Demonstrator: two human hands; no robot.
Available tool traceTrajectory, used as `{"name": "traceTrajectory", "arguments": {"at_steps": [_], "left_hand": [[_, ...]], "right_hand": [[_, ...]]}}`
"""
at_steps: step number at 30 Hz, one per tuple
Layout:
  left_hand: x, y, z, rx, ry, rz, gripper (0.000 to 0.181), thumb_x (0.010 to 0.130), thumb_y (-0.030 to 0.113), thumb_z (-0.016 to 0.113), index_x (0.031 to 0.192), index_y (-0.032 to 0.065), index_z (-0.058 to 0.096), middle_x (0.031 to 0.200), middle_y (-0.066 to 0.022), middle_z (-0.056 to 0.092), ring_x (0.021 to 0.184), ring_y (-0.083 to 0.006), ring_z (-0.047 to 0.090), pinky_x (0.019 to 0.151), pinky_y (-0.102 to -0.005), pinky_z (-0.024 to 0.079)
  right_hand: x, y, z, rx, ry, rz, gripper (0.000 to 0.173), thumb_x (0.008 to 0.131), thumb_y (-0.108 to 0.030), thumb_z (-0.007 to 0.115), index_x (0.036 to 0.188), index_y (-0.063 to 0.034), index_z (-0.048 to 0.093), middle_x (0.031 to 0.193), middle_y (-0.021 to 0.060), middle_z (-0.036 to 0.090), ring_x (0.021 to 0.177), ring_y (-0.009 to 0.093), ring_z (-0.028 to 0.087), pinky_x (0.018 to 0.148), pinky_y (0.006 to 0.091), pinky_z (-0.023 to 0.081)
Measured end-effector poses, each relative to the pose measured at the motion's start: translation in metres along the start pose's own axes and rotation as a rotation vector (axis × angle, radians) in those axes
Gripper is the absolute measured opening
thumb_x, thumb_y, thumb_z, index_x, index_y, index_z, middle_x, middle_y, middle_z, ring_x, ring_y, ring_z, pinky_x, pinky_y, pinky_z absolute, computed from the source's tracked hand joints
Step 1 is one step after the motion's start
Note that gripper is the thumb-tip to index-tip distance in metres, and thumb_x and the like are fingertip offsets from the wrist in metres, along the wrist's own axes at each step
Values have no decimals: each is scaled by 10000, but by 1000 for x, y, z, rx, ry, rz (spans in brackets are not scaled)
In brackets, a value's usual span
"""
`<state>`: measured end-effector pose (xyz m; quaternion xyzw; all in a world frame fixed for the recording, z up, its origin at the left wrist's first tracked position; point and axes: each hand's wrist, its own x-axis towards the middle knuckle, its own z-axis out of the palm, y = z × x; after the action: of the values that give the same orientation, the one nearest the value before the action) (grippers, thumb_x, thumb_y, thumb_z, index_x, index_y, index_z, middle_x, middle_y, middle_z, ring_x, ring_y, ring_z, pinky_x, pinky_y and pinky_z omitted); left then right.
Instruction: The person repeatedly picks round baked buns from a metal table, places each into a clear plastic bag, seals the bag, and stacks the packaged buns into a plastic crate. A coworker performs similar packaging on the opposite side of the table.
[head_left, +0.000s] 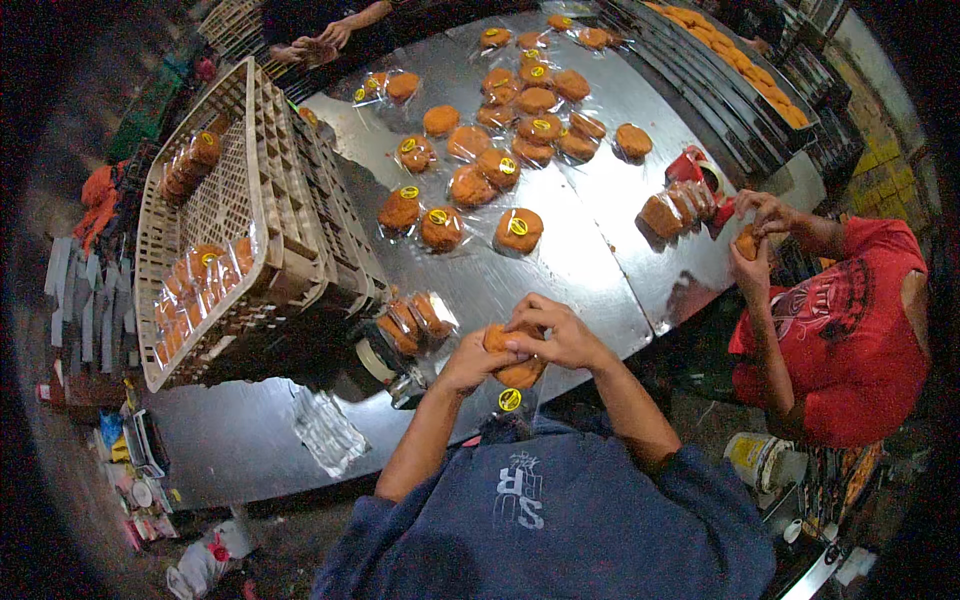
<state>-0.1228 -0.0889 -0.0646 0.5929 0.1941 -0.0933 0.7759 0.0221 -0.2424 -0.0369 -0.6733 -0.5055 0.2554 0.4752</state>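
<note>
Between my two hands, over the near edge of the steel table (592, 300), I hold orange-brown buns (519, 373) with clear plastic film around them. My left hand (472, 364) grips them from the left; the fingers of my right hand (551, 330) press on top from the right. A yellow round sticker (510, 400) shows just below the buns. Left of my hands, several wrapped buns (405, 326) stand in a row beside a tape roll (373, 361) in a dispenser. Many more bagged buns (518, 231) lie farther back, several with yellow stickers.
Stacked plastic crates (259, 225) with packed buns stand at left. A crumpled clear plastic sheet (326, 427) lies near the table's left front. At right, a co-worker in a red shirt (840, 330) handles a bun beside a red tape dispenser (694, 169). Bun trays (720, 97) are stacked behind.
</note>
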Motion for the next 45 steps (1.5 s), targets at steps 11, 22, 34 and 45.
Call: {"name": "traceTrajectory", "arguments": {"at_steps": [11,22,34,45], "left_hand": [[-13,-11,1,-400,-295,-10,515,826,153,778,1262,-2,550,1189,-101,657,1062,-187,650,961,-345,511],[-22,-3,26,-253,411,364,276,947,224,669,1108,0,665,1046,-66,689,950,-126,640,861,-281,517],[-31,38,43,-252,570,432,389,1064,295,430,1115,-49,605,1021,-190,713,949,-220,690,866,-320,545],[-23,44,58,770,1082,955,268,933,136,644,1148,-24,663,1369,-211,525,1283,-331,495,1077,-434,383]], "right_hand": [[2,-23,-3,37,305,-49,339,819,-138,780,1119,-20,678,1034,110,674,881,180,637,757,310,512],[-15,-20,33,165,523,69,128,900,-135,701,892,-9,726,823,39,605,718,107,559,620,248,439],[0,-38,38,-286,841,-190,358,909,-76,664,1252,-16,583,992,164,681,873,222,670,780,340,526],[-15,-52,29,652,329,371,261,968,-238,627,1114,-42,722,1217,96,676,1053,169,631,907,330,505]]}}
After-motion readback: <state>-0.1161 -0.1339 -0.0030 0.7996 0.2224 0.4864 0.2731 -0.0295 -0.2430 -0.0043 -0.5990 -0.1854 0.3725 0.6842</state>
